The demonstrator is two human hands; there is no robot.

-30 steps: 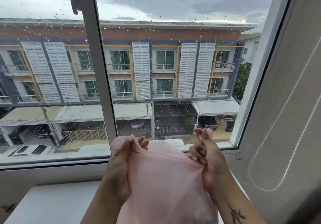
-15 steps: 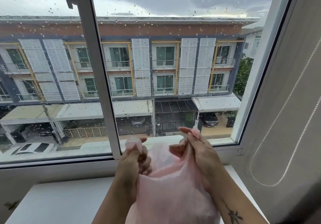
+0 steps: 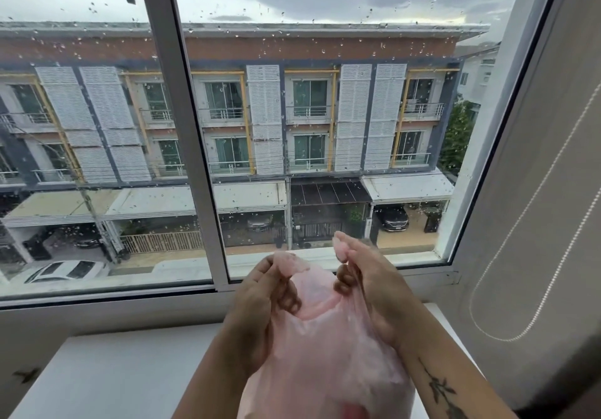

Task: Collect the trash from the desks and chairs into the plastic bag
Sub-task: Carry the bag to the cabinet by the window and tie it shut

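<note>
Pinching the two top handles of a thin translucent pink plastic bag [image 3: 328, 363], the left hand [image 3: 260, 308] and right hand [image 3: 374, 288] hold it up above a white desk surface [image 3: 113, 376]; a rain-spotted window [image 3: 309, 125] stands behind.

Plastic bag [image 3: 325, 363]: thin pink film, translucent, soft crinkles, faint sheen. Window pane [image 3: 325, 125]: clear glass, speckled with water drops. Window frame [image 3: 192, 158]: smooth white, slightly glossy; metal or plastic could not be told. Surface [image 3: 113, 376] below: smooth matt white. Roller blind [image 3: 536, 223]: matt woven grey cloth, with a white beaded cord [image 3: 533, 317].
</note>
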